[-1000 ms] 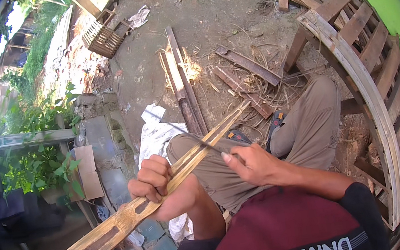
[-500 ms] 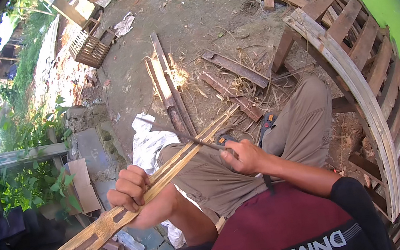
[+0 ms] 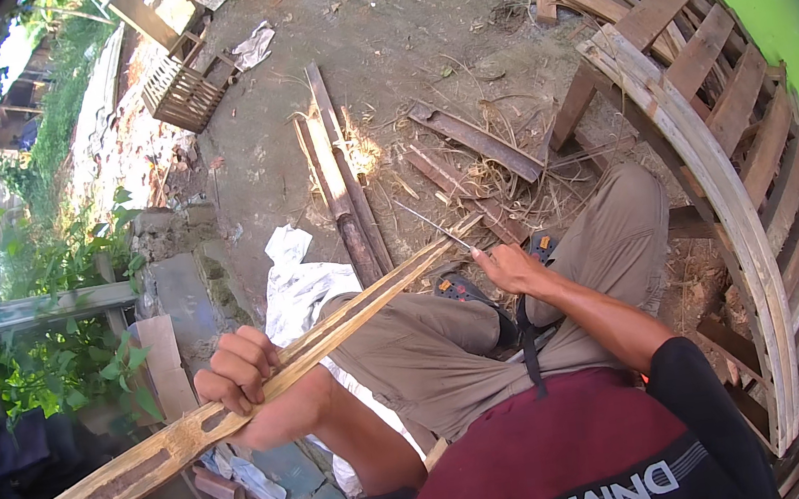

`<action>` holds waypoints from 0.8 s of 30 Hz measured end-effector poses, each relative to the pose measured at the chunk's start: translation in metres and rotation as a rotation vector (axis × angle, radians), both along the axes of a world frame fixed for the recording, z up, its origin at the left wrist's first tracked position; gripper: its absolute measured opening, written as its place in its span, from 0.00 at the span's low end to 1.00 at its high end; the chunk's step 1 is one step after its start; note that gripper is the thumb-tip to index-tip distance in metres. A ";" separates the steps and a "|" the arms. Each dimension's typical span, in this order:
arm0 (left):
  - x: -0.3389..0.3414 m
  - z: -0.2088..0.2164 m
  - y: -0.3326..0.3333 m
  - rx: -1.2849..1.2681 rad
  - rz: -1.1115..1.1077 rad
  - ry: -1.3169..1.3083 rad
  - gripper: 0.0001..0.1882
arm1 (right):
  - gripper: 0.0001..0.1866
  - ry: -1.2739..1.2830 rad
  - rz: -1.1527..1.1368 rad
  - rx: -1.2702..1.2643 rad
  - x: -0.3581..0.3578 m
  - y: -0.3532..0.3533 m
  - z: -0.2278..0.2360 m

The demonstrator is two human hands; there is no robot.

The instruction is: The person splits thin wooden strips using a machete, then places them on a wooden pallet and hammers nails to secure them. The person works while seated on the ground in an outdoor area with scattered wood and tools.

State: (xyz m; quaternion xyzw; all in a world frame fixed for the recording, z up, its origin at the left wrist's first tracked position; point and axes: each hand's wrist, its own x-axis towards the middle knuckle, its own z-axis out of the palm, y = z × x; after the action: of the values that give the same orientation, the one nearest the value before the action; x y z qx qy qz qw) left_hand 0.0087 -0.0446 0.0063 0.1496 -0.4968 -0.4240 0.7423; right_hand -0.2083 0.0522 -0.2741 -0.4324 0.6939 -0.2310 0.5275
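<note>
A long split bamboo pole (image 3: 98, 491), pale yellow with dark hollows along it, slants from the lower left up to the middle of the view, across my legs. My left hand (image 3: 254, 385) is closed around it, beside a thick node. My right hand (image 3: 513, 267) grips a long thin knife (image 3: 434, 223) near the pole's far end. The knife's handle is hidden in my fingers. Its blade crosses the far end, point toward the upper left; I cannot tell whether it touches the bamboo. White cloth (image 3: 307, 272) lies under the pole by my left knee.
Split bamboo lengths (image 3: 342, 196) and brown bamboo pieces (image 3: 476, 138) lie ahead on the ground among shavings. A curved wooden slatted frame (image 3: 710, 158) stands close on my right. At the upper left is a slatted crate (image 3: 183, 96). A block wall (image 3: 181, 293) and plants (image 3: 43, 377) are at the left.
My right hand and the knife have moved away from me along the pole toward its far end. The left hand and the pole have shifted slightly left and toward me.
</note>
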 end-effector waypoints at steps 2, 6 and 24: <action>-0.005 0.002 -0.001 0.007 0.066 0.010 0.21 | 0.36 -0.049 0.022 -0.087 0.014 0.004 0.021; -0.009 0.003 -0.014 0.003 0.052 0.030 0.20 | 0.40 -0.063 0.008 -0.201 0.030 0.003 0.058; -0.004 -0.002 -0.084 0.122 0.115 -0.026 0.37 | 0.41 0.108 -0.218 0.199 0.008 0.012 -0.080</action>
State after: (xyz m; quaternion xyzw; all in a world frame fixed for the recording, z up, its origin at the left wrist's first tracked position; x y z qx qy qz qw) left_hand 0.0046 -0.1287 0.0042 0.2285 -0.4701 -0.4082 0.7484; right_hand -0.2007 0.0641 -0.3541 -0.3119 0.7834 -0.1936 0.5014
